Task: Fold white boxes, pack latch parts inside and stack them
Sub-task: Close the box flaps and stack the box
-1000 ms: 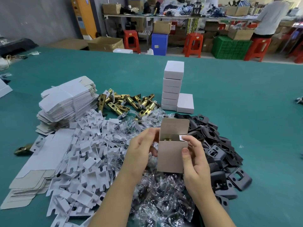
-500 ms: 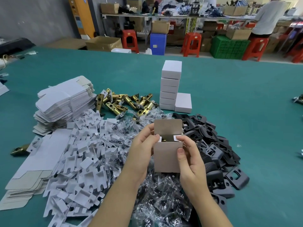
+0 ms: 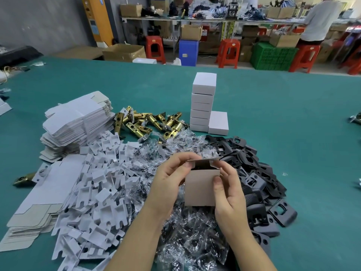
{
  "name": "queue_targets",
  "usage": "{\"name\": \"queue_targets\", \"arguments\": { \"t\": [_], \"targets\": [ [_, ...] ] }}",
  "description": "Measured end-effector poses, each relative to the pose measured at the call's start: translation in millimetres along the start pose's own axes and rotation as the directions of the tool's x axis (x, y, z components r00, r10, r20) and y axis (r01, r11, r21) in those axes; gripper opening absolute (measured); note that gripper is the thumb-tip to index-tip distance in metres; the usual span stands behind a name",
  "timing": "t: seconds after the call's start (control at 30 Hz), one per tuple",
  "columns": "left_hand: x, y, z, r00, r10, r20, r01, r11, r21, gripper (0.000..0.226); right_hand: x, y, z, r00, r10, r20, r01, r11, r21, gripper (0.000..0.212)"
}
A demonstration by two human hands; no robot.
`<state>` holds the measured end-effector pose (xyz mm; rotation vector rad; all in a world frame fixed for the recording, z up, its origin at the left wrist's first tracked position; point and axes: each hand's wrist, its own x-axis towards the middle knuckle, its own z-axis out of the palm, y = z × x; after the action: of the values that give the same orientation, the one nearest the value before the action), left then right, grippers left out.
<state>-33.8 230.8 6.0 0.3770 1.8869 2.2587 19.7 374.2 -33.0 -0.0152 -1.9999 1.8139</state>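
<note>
I hold a small cardboard box (image 3: 201, 187) upright over the parts pile, its grey-brown side facing me. My left hand (image 3: 170, 180) grips its left side, fingers on the top flaps. My right hand (image 3: 228, 190) holds the right side, thumb on the front. The lid is bent low over the still partly uncovered, dark top. Behind stands a stack of closed white boxes (image 3: 203, 102) with one more box (image 3: 218, 122) beside it. Brass latches (image 3: 148, 124) lie in a heap further left.
Flat white box blanks (image 3: 78, 122) are piled at the left, more blanks (image 3: 37, 204) near the front left. White card inserts (image 3: 97, 184), bagged screws (image 3: 187, 239) and black plates (image 3: 259, 184) cover the green table (image 3: 293, 124). A person stands at a far bench (image 3: 320, 20).
The box's tall lid flap has been folded down and the side flaps tucked inward. Both hands shifted slightly up at the box top.
</note>
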Motion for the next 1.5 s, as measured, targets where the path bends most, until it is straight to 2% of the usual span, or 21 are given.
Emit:
{"name": "queue_targets", "arguments": {
  "t": [0.1,0.2,0.37,0.5,0.73,1.17,1.4,1.5],
  "targets": [
    [-1.7,0.2,-2.4,0.997,0.056,0.044,-0.057,0.998,0.016,0.031,1.2,0.2,0.9,0.999,0.008,-0.032,-0.007,0.999,0.036,0.034],
    [-2.8,-1.6,1.3,0.997,0.069,-0.020,-0.067,0.992,0.111,0.042,1.0,0.2,0.8,1.000,0.015,-0.018,-0.014,0.999,0.047,0.036],
    [-3.3,-1.7,8.2,0.992,0.111,-0.059,-0.094,0.967,0.236,0.021,1.2,0.8,-1.5,1.000,0.029,0.005,-0.029,0.998,0.052,0.036],
    [-5.5,-2.1,6.0,0.995,0.094,-0.031,-0.084,0.966,0.246,0.019,-0.2,0.3,-2.9,0.999,0.035,-0.012,-0.032,0.987,0.155,0.032],
    [-6.9,-2.7,6.0,0.994,0.106,-0.019,-0.096,0.953,0.287,0.018,-1.5,-0.5,-2.5,0.999,0.008,-0.035,-0.005,0.998,0.062,0.035],
    [-10.3,-0.6,1.3,0.995,0.088,-0.039,-0.077,0.972,0.221,0.029,-2.3,-2.9,-2.9,0.998,0.030,-0.053,-0.029,0.999,0.028,0.040],
    [-9.3,-0.8,-2.9,1.000,0.015,-0.002,-0.014,0.974,0.224,0.036,-1.9,-1.1,-5.3,0.998,0.025,-0.053,-0.023,0.999,0.035,0.040],
    [-8.3,0.5,-6.3,1.000,0.011,0.020,-0.016,0.963,0.268,0.028,-1.8,-3.3,-4.2,0.998,0.016,-0.058,-0.014,0.999,0.039,0.038]
  ]
}}
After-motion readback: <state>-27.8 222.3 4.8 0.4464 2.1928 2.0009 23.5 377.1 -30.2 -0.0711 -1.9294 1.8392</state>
